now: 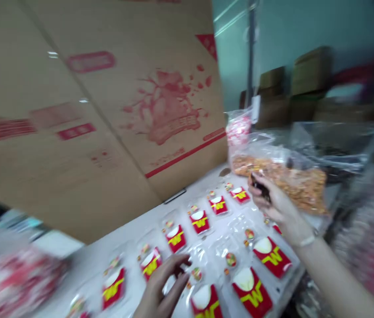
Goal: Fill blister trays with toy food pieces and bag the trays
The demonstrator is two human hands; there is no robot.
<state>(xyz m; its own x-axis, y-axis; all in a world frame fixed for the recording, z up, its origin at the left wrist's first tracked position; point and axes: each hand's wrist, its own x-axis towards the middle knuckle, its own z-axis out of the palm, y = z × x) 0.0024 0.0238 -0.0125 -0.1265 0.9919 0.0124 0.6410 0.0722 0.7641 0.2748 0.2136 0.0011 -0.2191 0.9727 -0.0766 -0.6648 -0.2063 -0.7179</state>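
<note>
My left hand [165,287] hovers low in the middle, thumb and fingers bent but apart, over a clear plastic blister tray [195,251]. Nothing shows clearly between its fingertips, which are blurred. My right hand [273,198] is closed round dark brown pieces [261,189], too blurred to name. It is beside a clear bag of small orange pieces [306,190]. Two rows of clear trays run along the table, each with a red fries-box shape [253,293] with a yellow mark and a white top. Small round coloured pieces [231,259] sit in the trays' other hollows.
A tall cardboard sheet [107,110] with red print stands along the table's far edge. A bag of pink-and-white pieces [239,130] is at the back corner, a bag of red-and-white pieces [14,282] at lower left. An open bag with dark contents [335,152] lies at right.
</note>
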